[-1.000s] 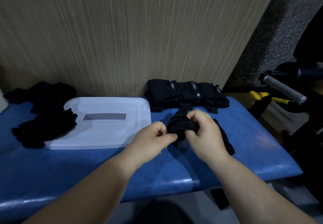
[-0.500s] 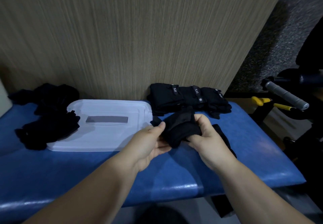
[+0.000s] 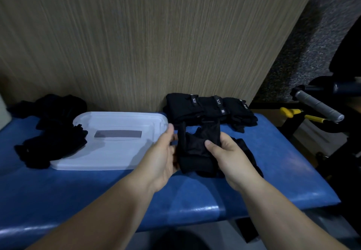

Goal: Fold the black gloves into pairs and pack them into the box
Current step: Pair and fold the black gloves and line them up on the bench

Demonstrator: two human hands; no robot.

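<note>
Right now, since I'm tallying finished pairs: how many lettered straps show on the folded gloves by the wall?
3, along the row of folded gloves: a left strap, a middle strap, and a right strap at the end. Others may be hidden underneath.

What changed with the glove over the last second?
The glove went from a tight bunch to spread flatter. The left hand let go its pinch and opened along the glove's left edge; the right hand keeps its thumb on top. The white box, folded stack and loose gloves stayed put.
</note>
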